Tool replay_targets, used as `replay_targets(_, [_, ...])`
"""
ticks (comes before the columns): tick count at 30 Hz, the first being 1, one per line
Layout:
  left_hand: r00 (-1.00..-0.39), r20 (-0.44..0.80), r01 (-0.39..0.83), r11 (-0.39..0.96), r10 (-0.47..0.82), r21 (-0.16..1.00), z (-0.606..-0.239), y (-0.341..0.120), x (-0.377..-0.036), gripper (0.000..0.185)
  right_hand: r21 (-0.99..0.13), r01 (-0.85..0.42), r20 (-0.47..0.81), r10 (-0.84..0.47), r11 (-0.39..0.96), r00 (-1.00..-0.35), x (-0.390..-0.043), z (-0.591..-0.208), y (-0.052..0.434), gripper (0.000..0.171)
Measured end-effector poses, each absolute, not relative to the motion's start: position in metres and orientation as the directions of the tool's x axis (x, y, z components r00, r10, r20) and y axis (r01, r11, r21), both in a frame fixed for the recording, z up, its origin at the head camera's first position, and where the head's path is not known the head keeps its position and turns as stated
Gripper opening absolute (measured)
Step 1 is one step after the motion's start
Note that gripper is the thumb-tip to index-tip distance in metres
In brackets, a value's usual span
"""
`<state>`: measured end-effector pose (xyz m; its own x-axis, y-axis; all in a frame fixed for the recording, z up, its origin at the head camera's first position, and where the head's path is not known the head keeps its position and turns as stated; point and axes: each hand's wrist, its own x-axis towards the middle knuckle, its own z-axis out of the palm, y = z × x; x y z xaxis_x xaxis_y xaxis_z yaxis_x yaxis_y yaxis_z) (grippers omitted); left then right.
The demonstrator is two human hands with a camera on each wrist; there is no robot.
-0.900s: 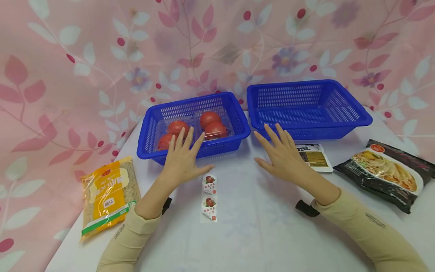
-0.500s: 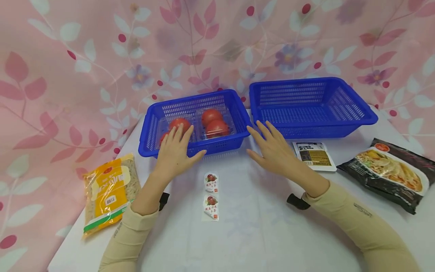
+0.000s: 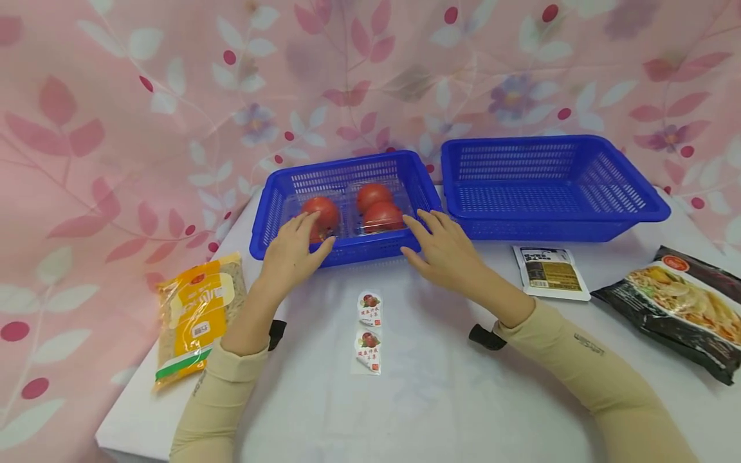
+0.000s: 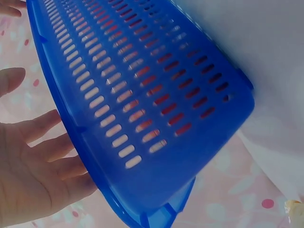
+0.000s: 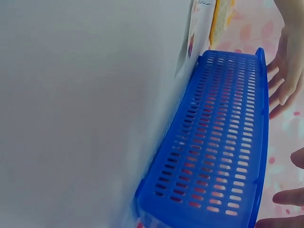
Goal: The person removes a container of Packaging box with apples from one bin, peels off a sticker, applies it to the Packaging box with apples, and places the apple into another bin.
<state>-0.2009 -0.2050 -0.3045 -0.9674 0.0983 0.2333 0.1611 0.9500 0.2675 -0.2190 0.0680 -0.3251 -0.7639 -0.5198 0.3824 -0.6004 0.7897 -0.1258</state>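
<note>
Nearest to the person, two small tomato labels (image 3: pixel 369 333) are lying on the white table (image 3: pixel 440 399), between the two forearms. Just beyond them, the left hand (image 3: pixel 291 253) and the right hand (image 3: pixel 442 247) are resting with spread, straight fingers at the front corners of the left blue basket (image 3: pixel 370 252), and nothing is being pinched. This basket is standing at the middle of the table, just beside the empty right basket (image 3: pixel 585 225), and it is carrying tomatoes (image 3: pixel 379 208) in clear trays.

To take the basket well, I think both hands should be closing under the rim at the same moment and keeping it level, so the tomatoes are not rolling.

Whether the palms are really touching the rim is hard to tell; the left wrist view is showing the fingers (image 4: pixel 45 156) close beside the wall (image 4: pixel 142 95), with the contact hidden. The left hand is covering part of the front tomatoes, so their number is uncertain. The print on the labels is too small to read
</note>
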Motion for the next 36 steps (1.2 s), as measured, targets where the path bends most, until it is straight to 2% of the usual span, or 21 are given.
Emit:
replay_targets(6, [-0.978, 0.205, 0.108, 0.932, 0.038, 0.346, -0.301, -0.215, -0.204, 0.059, -0.091, -0.610, 0.398, -0.533, 0.787, -0.747, -0.222, -0.323, 0.054, 0.053])
replay_targets(11, [-0.989, 0.147, 0.060, 0.917, 0.002, 0.394, -0.300, -0.224, -0.208, 0.058, -0.111, -0.620, 0.392, -0.539, 0.777, -0.746, -0.224, -0.319, 0.042, 0.051])
replay_targets(21, [-0.989, 0.149, 0.057, 0.901, -0.009, 0.430, -0.299, -0.240, -0.226, 0.052, -0.105, -0.615, 0.351, -0.549, 0.781, -0.758, -0.239, -0.310, 0.013, 0.050])
replay_targets(29, [-0.993, 0.117, 0.033, 0.892, -0.023, 0.451, -0.300, -0.246, -0.241, 0.054, -0.165, -0.593, 0.270, -0.542, 0.788, -0.796, -0.258, -0.309, -0.015, 0.049])
replay_targets(36, [-0.995, 0.085, -0.014, 0.892, -0.059, 0.451, -0.300, -0.248, -0.249, 0.054, -0.249, -0.599, 0.195, -0.566, 0.761, -0.801, -0.272, -0.304, -0.038, 0.050])
